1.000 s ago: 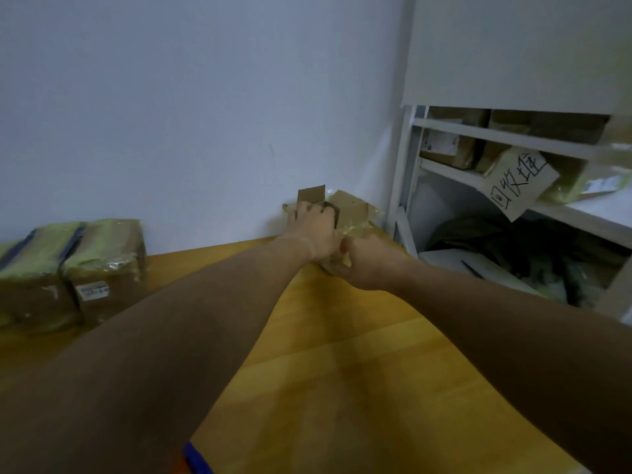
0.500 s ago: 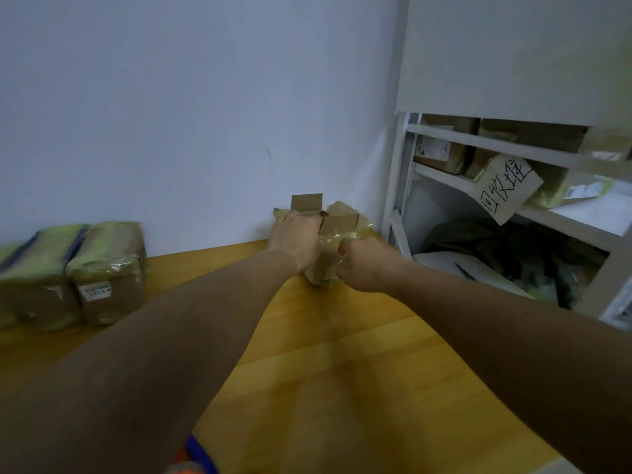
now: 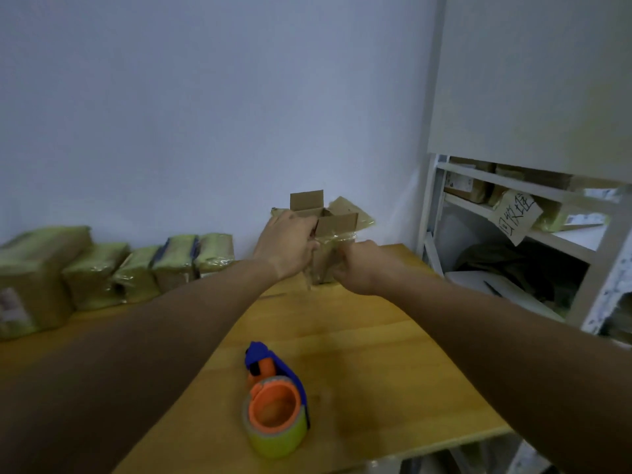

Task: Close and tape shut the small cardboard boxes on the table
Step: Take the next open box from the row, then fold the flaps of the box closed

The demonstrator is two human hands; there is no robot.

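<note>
A small cardboard box (image 3: 337, 222) with its top flaps standing open sits at the far end of the wooden table (image 3: 376, 354), near the wall. My left hand (image 3: 285, 246) grips its left side, fingers curled over the rim. My right hand (image 3: 359, 266) holds the box's lower right front, fingers curled against it. Clear tape or film hangs on the box's front. A tape dispenser (image 3: 275, 401) with a blue handle, orange core and yellowish roll lies on the table close to me.
Several taped boxes (image 3: 136, 271) wrapped in yellowish tape line the wall at the left. A white metal shelf (image 3: 513, 241) with packages and a handwritten label stands at the right. The table's near edge runs along the bottom right.
The box has come a little toward me with both hands on it. The view has tilted down, so the tape dispenser and more taped boxes show.
</note>
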